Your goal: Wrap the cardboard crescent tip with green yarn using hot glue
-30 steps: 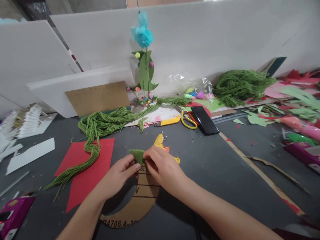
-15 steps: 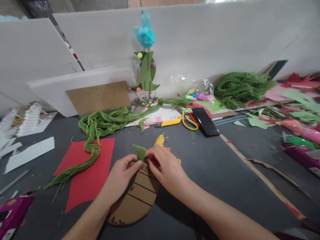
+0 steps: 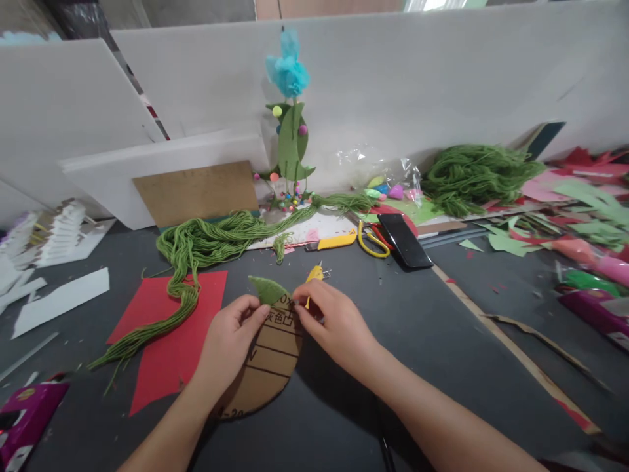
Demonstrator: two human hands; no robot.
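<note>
A round brown cardboard piece [image 3: 276,359] with black printed lines and characters is tilted above the dark table. Over its top edge stands a pointed green felt leaf [image 3: 268,289]. My left hand [image 3: 237,334] is closed at the upper left rim, thumb on the cardboard front beside the leaf's base. At the upper right rim, my right hand [image 3: 330,316] has thumb and fingertips pinched together; whatever lies between them is too small to make out. Just behind my right hand is a yellow hot glue gun [image 3: 314,274], partly covered by the fingers.
Green yarn [image 3: 206,242] trails over a red sheet [image 3: 164,354] on the left. Behind are a yellow cutter [image 3: 337,242], yellow-handled scissors [image 3: 372,241], a black phone [image 3: 405,240] and a blue paper flower [image 3: 289,72] with felt leaves. Paper scraps [image 3: 511,239] lie right.
The cardboard and leaf have shifted slightly left and up and turned a little. My right fingers have come off the leaf to the upper right rim, so more of the leaf and print shows.
</note>
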